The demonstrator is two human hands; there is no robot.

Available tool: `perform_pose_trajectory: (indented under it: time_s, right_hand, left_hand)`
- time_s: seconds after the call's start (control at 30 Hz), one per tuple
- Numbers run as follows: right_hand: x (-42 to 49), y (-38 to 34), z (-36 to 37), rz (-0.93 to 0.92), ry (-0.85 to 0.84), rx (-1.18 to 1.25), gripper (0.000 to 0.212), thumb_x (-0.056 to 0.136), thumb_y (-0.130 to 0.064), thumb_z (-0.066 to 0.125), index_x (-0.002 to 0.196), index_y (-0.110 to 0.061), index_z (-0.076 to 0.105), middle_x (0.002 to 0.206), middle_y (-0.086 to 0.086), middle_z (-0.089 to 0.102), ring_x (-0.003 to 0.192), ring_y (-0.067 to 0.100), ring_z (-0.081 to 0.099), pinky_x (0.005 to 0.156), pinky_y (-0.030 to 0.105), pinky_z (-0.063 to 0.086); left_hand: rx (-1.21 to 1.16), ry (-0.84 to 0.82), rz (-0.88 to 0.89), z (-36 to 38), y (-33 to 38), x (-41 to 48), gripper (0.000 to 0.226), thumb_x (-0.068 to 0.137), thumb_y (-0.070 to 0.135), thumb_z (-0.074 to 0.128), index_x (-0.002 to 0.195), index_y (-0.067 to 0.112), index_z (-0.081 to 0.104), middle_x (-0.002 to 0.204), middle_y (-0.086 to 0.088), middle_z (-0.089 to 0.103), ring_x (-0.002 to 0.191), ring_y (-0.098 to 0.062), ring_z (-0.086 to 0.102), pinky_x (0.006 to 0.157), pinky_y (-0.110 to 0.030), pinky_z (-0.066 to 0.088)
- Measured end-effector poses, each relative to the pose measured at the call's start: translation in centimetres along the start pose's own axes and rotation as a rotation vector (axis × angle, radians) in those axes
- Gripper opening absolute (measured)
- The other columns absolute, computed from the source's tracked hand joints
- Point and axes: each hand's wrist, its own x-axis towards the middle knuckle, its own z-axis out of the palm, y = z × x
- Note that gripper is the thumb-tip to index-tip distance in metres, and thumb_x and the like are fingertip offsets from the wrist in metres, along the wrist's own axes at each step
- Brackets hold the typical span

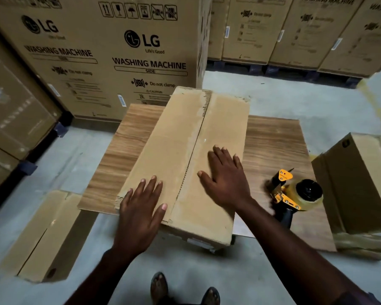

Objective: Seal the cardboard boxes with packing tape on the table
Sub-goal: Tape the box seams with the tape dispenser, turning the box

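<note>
Pressing hands flat, long cardboard box, flaps closed, untaped

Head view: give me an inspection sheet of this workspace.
Surface: wood-grain table, partly bare.
Job's things: long cardboard box lying flat, centre seam untaped; yellow tape dispenser to its right on the table.
Clutter: second box at the table's right edge; another box on the floor, left.
Grippers: left hand and right hand pressed flat on the flaps, fingers spread.
Cables: nothing seen.
Surroundings: stacked washing machine cartons.
</note>
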Motion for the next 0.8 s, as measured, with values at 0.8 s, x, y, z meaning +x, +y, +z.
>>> perform_pose_trajectory:
  time_s: [0.8]
  right_hand:
    - [9.1, 1.7, -0.7, 0.471, -0.028, -0.138, 0.088, 0.1, -0.065, 0.024, 0.161, -0.005, 0.006, 0.169, 0.012, -0.004, 0.156, 0.027, -0.007, 0.125, 0.051, -0.003]
  left_hand:
    - [-0.168, -0.061, 0.006, 0.9, -2.2, 6.3, 0.08, 0.095, 0.061, 0.023, 0.156, 0.009, 0.031, 0.167, -0.005, 0.016, 0.155, -0.024, 0.006, 0.115, -0.06, 0.03]
